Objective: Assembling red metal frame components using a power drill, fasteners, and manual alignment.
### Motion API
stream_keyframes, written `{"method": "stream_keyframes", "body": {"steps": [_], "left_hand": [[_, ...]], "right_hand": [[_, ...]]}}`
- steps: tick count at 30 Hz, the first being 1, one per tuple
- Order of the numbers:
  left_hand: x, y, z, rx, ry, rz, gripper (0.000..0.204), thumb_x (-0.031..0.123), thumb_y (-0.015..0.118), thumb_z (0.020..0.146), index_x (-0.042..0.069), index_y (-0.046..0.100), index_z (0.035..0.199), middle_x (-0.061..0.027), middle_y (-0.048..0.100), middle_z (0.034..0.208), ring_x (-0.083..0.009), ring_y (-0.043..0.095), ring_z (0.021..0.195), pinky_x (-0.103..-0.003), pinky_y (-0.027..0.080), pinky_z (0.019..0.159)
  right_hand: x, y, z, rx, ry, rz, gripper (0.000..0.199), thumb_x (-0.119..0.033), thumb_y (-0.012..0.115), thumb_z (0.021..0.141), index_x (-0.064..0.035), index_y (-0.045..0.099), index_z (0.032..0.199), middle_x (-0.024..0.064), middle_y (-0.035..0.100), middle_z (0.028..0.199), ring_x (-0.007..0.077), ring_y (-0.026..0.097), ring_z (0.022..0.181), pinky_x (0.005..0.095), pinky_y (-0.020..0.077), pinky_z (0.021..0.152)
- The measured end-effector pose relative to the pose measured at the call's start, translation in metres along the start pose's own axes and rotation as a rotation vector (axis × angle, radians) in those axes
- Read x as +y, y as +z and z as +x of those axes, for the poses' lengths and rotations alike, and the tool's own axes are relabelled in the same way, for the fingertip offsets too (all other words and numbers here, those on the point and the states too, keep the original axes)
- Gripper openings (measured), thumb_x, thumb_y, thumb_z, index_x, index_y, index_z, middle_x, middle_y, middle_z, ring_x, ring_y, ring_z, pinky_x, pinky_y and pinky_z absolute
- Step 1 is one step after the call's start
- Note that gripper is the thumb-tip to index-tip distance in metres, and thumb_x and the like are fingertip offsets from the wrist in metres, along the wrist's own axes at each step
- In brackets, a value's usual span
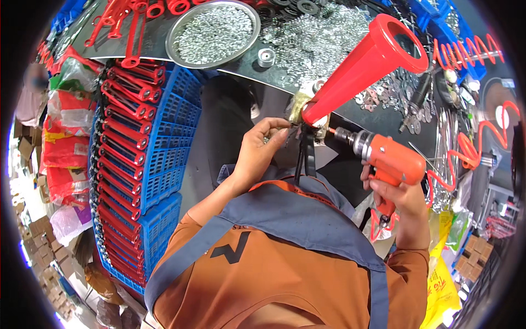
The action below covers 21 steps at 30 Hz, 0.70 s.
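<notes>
My right hand (402,193) is wrapped round the grip of an orange pistol-shaped power drill (397,159). Its chuck and bit point left, toward the lower end of a red flared tube (356,77), and a small gap lies between bit and tube. That tube slants up and to the right, wide rim uppermost, its narrow end at a fixture at the table's edge. Beside this narrow end, thumb and forefinger of my left hand (257,151) are pinched together; what they hold is too small to make out. Black straps (306,156) hang just below the tube's end.
On the dark table (241,77), a round metal bowl (213,34) holds small silvery parts, with more heaped loosely beside it. Red-handled parts fill a stack of blue crates (170,137) at left. A coiled orange air hose (468,151) runs along the right.
</notes>
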<state>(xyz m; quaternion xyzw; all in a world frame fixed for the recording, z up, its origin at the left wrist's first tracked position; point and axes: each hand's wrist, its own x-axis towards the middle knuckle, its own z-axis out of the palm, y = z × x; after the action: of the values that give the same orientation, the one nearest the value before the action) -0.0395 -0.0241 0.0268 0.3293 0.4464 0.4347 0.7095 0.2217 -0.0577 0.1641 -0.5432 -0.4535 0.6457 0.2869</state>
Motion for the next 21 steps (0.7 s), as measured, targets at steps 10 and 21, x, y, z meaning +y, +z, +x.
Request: {"method": "stream_keyframes", "body": {"steps": [10,21], "left_hand": [[-0.001,0.030,0.038,0.109,0.762,0.967,0.062,0.017,0.084,0.059,0.006,0.053,0.112,-0.0086,0.057,0.082,-0.0293,0.060,0.074,-0.039,0.050,0.067],[-0.014,0.033,0.057,0.119,0.890,0.975,0.070,0.024,0.088,0.056,0.004,0.055,0.114,-0.0104,0.060,0.083,-0.0289,0.060,0.073,-0.036,0.050,0.066]], "right_hand": [[-0.047,0.000,0.040,-0.087,0.190,-0.393,0.049,-0.001,0.065,0.076,-0.0030,0.050,0.122,0.0047,0.061,0.084,0.0111,0.057,0.056,0.0259,0.0492,0.045],[-0.094,-0.003,0.057,-0.236,0.224,-0.651,0.044,-0.009,0.060,0.071,-0.0017,0.053,0.114,0.0083,0.062,0.081,0.0165,0.060,0.055,0.0302,0.0512,0.050]]}}
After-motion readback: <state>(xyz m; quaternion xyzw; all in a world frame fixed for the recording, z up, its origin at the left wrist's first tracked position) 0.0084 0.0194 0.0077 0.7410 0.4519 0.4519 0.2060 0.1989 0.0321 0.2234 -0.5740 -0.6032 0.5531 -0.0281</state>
